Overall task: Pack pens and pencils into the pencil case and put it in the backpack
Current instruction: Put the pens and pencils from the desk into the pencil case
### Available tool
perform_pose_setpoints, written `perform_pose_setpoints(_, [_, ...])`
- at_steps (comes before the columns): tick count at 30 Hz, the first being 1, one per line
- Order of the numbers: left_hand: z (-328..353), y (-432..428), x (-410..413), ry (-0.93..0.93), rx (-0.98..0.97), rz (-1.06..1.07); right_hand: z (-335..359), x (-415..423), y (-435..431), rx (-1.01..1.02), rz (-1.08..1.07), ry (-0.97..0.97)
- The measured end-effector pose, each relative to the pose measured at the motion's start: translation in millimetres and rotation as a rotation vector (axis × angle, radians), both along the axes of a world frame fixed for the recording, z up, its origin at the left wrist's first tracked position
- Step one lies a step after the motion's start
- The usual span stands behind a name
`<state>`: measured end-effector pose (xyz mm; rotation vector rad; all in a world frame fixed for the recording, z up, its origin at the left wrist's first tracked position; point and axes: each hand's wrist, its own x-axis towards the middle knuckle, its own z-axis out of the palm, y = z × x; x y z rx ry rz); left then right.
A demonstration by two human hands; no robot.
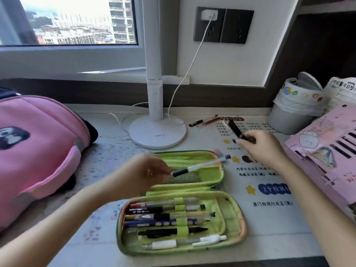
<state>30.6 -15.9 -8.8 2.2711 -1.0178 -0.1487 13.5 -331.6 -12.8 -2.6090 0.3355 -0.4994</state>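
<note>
A green pencil case (230, 212) lies open on the desk, its near half holding several pens and pencils under elastic loops. My left hand (146, 173) pinches a white pen with a black grip (200, 166) above the case's far, mesh-pocket half. To the right, my right hand (264, 149) grips a clear pen with a dark core (232, 129) above the desk mat. A pink backpack (34, 151) lies at the left. Two more pens (202, 122) lie beyond the right hand near the lamp base.
A white desk lamp (157, 132) stands behind the case, with a white cable (192, 62) running up to a wall socket. A grey bin with a plastic liner (292, 112) sits at the back right. A pink paper organiser (327, 151) crowds the right edge.
</note>
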Motion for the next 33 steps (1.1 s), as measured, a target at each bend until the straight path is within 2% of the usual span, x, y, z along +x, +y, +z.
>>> perform_pose_setpoints(3, [-20.9, 29.3, -36.0, -0.036, 0.053, 0.017, 17.8, -30.8, 41.8, 0.13, 0.245, 0.034])
perform_pose_setpoints(10, [-31.0, 56.0, -71.5, -0.046, 0.048, 0.126, 17.9, -83.1, 116.4, -0.104, 0.606, 0.179])
perform_pose_setpoints(14, [-25.8, 60.7, -74.4, -0.024, 0.069, 0.129, 1.5, -79.0, 140.4, -0.298, 0.645, 0.121])
perform_pose_setpoints(18, [-21.6, 68.1, -68.8, -0.018, 0.021, 0.173, -3.5, -72.0, 154.8, -0.42, 0.682, 0.147])
perform_pose_setpoints(22, [-18.8, 74.3, -56.8, -0.072, -0.019, 0.201, 1.3, -67.6, 155.4, -0.372, 0.683, 0.19])
perform_pose_setpoints(33, [1.5, 38.5, -3.7, -0.028, -0.164, 0.224, 2.4, -42.3, 150.5, -0.288, 0.81, 0.287])
